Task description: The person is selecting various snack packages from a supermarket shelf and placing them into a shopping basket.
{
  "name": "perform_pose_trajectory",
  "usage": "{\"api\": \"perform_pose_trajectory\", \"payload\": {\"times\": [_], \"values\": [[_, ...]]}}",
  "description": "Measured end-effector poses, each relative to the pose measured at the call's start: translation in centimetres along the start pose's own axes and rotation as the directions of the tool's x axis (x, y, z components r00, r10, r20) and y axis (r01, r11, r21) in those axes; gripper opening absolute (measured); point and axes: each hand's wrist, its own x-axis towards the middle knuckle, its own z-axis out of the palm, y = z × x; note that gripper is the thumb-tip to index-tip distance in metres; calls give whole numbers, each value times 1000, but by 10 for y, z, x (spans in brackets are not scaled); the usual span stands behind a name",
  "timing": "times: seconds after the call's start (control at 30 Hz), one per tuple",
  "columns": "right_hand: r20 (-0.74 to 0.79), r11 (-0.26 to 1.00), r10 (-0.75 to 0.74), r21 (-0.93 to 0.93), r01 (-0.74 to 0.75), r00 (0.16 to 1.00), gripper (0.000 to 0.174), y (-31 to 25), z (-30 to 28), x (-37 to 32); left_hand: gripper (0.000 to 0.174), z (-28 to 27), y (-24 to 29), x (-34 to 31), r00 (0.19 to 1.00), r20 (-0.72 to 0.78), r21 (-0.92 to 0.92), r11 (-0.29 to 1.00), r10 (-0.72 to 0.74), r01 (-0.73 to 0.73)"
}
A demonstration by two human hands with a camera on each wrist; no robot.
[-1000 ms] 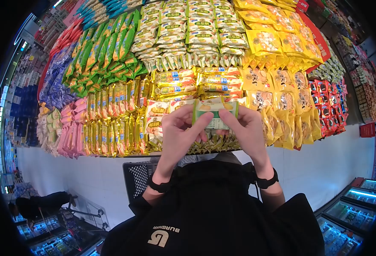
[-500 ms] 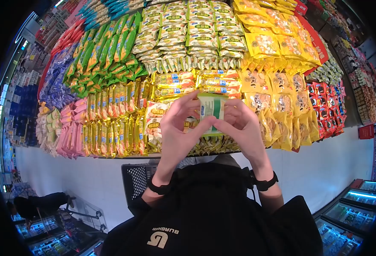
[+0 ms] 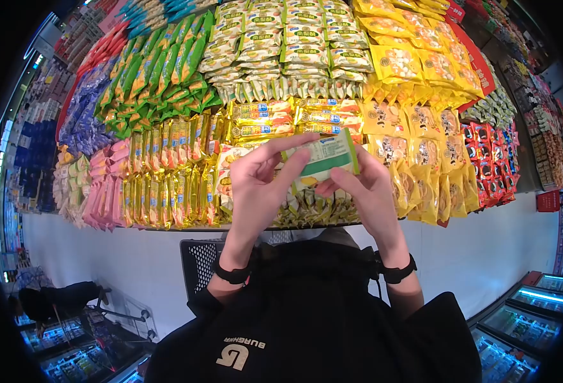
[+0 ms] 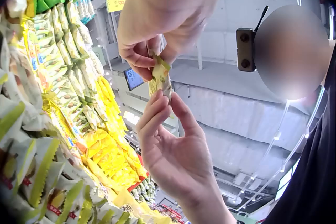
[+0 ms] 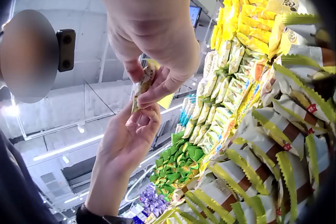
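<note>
The small white-and-green snack packet (image 3: 323, 157) is hanging in the air in front of me, its printed face with the green band showing upward, and both my hands are grasping it. My left hand (image 3: 252, 182) is pinching the left end, the thumb lying over the face and the index finger reaching along the top edge; my right hand (image 3: 372, 185) is pinching the lower right, thumb in front, fingers behind. To be handling it well, I think I should be gripping lightly near the ends, keeping my thumbs off the small print, and letting one hand stay firm whenever the other is shifting, since thin film like this would probably crease or slip. Half a second ago the packet was standing on end with my thumb tips meeting near its bottom; now it is lying lengthwise across my view, tilting up to the right, and my thumbs are sitting apart. Just beyond it, gold-wrapped packets (image 3: 328, 119) are filling the display, yellow bags (image 3: 399, 67) are spreading to the right, and white-and-green packets (image 3: 304, 35) are stacking up farther back.
</note>
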Motion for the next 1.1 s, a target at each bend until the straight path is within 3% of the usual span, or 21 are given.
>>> {"api": "perform_pose_trajectory", "payload": {"times": [0.13,0.43,0.5,0.6,0.63,0.67,0.73,0.77,0.8,0.9,0.97,1.1], "values": [[34,997,26,67,-28,999,34,0,3,-1,25,8,6,4,1000,-19,-147,989,2,-5],[7,997,30,74,-31,1000,32,-1,2,-2,25,4,2,4,1000,27,-115,993,-5,8],[-57,996,1,90,4,998,30,3,4,-1,25,2,-4,3,999,15,5,999,35,-35],[-203,964,-236,-174,202,950,23,15,1,2,25,4,-13,2,974,-9,352,912,227,-209],[-178,879,-381,-373,296,907,21,14,2,2,25,5,-14,2,950,0,486,831,311,-271],[-124,747,-512,-553,369,850,20,12,4,1,25,7,-13,-2,969,-21,500,842,245,-202],[58,441,-680,-764,471,731,20,11,5,2,27,10,-15,-7,996,-64,197,980,53,-40],[167,296,-720,-804,515,674,21,10,4,3,28,12,-16,-8,997,-61,35,998,-47,50],[278,145,-740,-824,549,612,21,9,3,4,29,14,-12,-9,996,-41,-12,997,-75,75],[384,12,-715,-828,560,584,26,15,-1,1,33,15,-2,-11,986,13,-72,984,-165,166],[409,40,-651,-823,567,640,24,13,0,0,35,6,-4,-9,971,34,-5,971,-237,237],[447,77,-487,-834,547,750,22,-2,-2,-7,39,-1,-15,-12,977,48,-67,976,-207,209]]}}
